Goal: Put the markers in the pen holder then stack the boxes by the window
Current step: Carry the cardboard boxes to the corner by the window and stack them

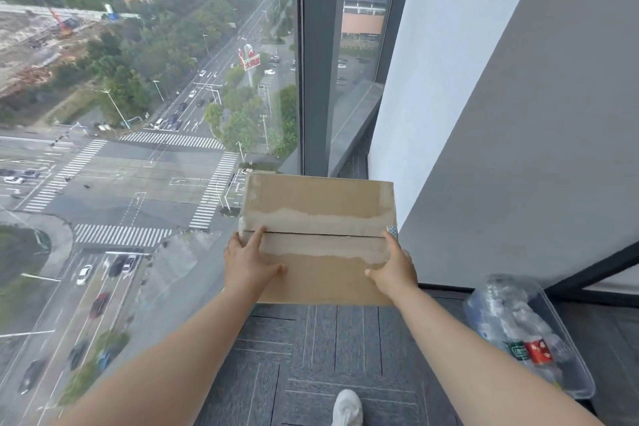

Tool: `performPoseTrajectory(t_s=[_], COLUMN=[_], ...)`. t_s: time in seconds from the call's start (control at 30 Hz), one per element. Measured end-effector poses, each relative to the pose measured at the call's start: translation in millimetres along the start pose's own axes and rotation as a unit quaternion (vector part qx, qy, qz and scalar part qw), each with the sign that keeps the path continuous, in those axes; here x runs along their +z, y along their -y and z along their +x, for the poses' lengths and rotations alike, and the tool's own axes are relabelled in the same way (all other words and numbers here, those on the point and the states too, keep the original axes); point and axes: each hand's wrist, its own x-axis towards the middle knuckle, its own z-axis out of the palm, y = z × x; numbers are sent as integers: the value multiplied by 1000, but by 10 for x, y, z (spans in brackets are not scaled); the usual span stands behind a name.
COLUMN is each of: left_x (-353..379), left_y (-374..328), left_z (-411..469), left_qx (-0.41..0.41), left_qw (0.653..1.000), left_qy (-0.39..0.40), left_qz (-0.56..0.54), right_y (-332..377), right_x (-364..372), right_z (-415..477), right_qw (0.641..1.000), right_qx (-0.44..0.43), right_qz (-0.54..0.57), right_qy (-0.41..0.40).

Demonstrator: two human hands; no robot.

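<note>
A flat brown cardboard box with its top flaps closed is in the centre of the head view, right against the floor-to-ceiling window. My left hand grips its left edge, thumb and forefinger lying on the top. My right hand grips the right edge, thumb on top. I cannot tell whether the box rests on the floor, on another box, or hangs in my hands. No markers, pen holder or second box show.
A grey wall stands close on the right of the box. At the lower right sits a clear plastic bin holding empty bottles. Grey carpet runs toward me, with my white shoe at the bottom edge.
</note>
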Motion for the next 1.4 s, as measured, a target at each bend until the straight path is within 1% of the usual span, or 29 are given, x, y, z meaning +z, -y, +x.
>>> performPoseTrajectory(t_s=[0.17, 0.33, 0.4, 0.5, 0.6, 0.8, 0.9, 0.97, 1.1, 1.2, 1.3, 1.4], left_x=[301, 502, 610, 910, 1390, 2534, 3032, 3381, 3996, 4339, 4609, 4825], left_y=[-339, -471, -478, -438, -300, 208, 505, 753, 1258, 1509, 1677, 1802], left_z=[488, 1018, 1275, 1755, 2278, 3291, 3704, 3919, 4200, 4352, 4483, 4542], left_qx=[-57, -124, -147, -158, -179, -172, -158, -159, -167, -140, -102, -86], left_qw=[998, 991, 988, 987, 982, 983, 982, 981, 977, 983, 988, 988], left_qy=[-14, -30, -28, -23, -22, -7, 29, 56, 89, 103, 109, 118], left_qz=[-20, -51, -41, -32, -49, -62, -94, -97, -95, -66, -49, -51], right_y=[118, 94, 13, -168, -422, -1169, -1596, -1861, -2296, -2548, -2769, -3134], right_x=[-187, -142, -63, 139, 465, 1381, 1844, 2129, 2610, 2840, 2992, 3138], right_z=[773, 1305, 1486, 1888, 2485, 3744, 4237, 4531, 5081, 5369, 5562, 5858], right_qw=[999, 998, 998, 997, 995, 989, 988, 988, 989, 986, 989, 990], right_qx=[-12, 0, 9, 29, 44, 87, 105, 117, 114, 122, 108, 106], right_qz=[-37, -44, -40, -37, -67, -81, -73, -70, -81, -94, -77, -66], right_qy=[31, 47, 50, 53, 58, 82, 82, 71, 57, 60, 65, 68])
